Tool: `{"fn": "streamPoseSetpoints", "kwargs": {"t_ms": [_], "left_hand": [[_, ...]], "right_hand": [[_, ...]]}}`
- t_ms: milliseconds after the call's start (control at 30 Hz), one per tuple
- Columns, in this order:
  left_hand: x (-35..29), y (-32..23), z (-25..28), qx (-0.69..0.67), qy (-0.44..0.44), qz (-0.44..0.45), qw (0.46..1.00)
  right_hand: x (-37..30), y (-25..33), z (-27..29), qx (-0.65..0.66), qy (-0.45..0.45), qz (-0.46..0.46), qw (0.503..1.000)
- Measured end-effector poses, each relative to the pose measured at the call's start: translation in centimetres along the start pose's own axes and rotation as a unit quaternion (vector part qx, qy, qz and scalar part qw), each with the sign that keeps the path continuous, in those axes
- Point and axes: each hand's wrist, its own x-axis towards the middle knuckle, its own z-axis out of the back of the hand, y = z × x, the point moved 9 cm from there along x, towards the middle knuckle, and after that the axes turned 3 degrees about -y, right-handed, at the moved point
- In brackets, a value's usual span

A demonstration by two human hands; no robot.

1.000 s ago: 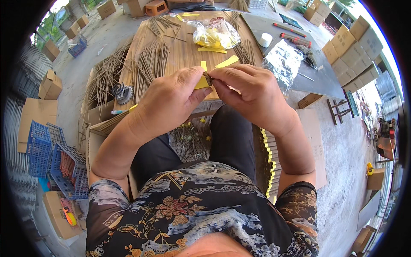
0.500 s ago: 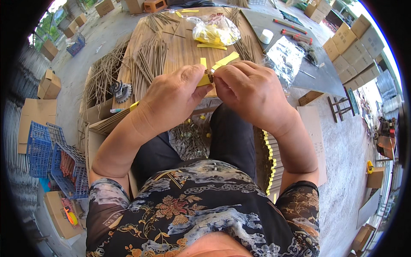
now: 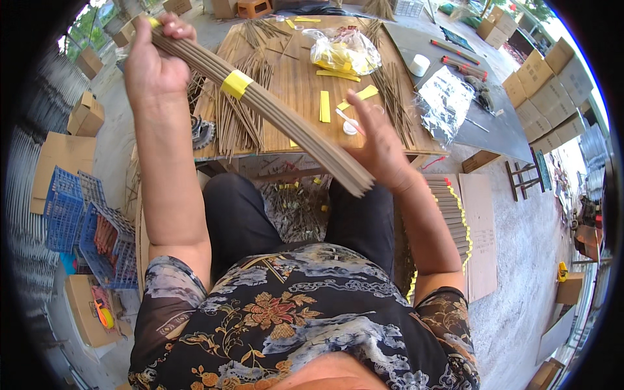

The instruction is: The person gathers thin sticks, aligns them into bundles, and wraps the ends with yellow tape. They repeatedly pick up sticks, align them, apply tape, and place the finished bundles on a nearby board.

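A bundle of thin brown incense sticks [image 3: 286, 121] slants across the view, its far end up at the left and its near end above my right thigh. My left hand [image 3: 158, 68] is closed round its upper end, where a bit of yellow shows. A yellow paper band [image 3: 236, 84] wraps the bundle near its middle. Beside the lower end is my right hand [image 3: 380, 146], fingers stretched and apart; whether it touches the sticks is partly hidden. Close by on the wooden table [image 3: 289, 65] lie a yellow paper strip [image 3: 324, 106] and a small white tub [image 3: 350, 127] with a stick-like tool across it.
Loose brown sticks [image 3: 242, 107] lie on the table's left side. A clear bag of yellow strips [image 3: 344, 52] sits toward the back. Banded bundles [image 3: 448, 208] are stacked at my right. Blue crates [image 3: 63, 208] stand left, and cartons [image 3: 552, 84] are piled far right.
My hands have moved apart from above the table's near edge. My left hand has gone up and left with the bundle, now seen lengthwise; my right hand has opened and dropped slightly.
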Motion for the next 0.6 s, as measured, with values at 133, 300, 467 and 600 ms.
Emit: {"fn": "streamPoseSetpoints", "kwargs": {"t_ms": [133, 300, 467, 600], "left_hand": [[-2.1, 6.3, 6.6, -0.15, -0.241, 0.126, 0.951], [-5.9, 11.9, 7.1, -0.131, -0.273, 0.185, 0.935], [-11.1, 15.9, 4.4, -0.045, -0.131, 0.299, 0.944], [-17.3, 18.0, 8.6, 0.171, -0.127, 0.449, 0.868]], "right_hand": [[-1.1, 2.6, -2.1, 0.194, -0.079, 0.056, 0.976], [-1.0, 4.1, 0.7, 0.347, -0.241, 0.06, 0.905], [0.1, 4.0, 5.7, 0.347, -0.299, 0.104, 0.883], [2.8, 2.2, 7.9, 0.348, -0.223, -0.144, 0.899]]}}
